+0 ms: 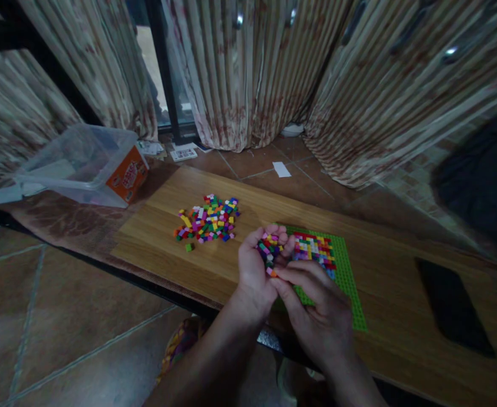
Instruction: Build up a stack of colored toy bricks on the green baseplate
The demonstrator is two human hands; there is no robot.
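My left hand is cupped palm up, its fingers curled round a small heap of coloured toy bricks. Over the heel of that palm, my right hand pinches an orange brick between thumb and forefinger. A pink brick lies right beside it. Behind and partly under both hands is a green studded baseplate. A block of multicoloured bricks covers its upper part in rows; my right hand hides some of it. To the left, a loose pile of bricks is spread on the wooden board.
A single green brick lies apart from the pile. At the right end of the wooden board rests a dark flat phone-like slab. A clear plastic bin with an orange label stands at the left. Patterned curtains hang behind.
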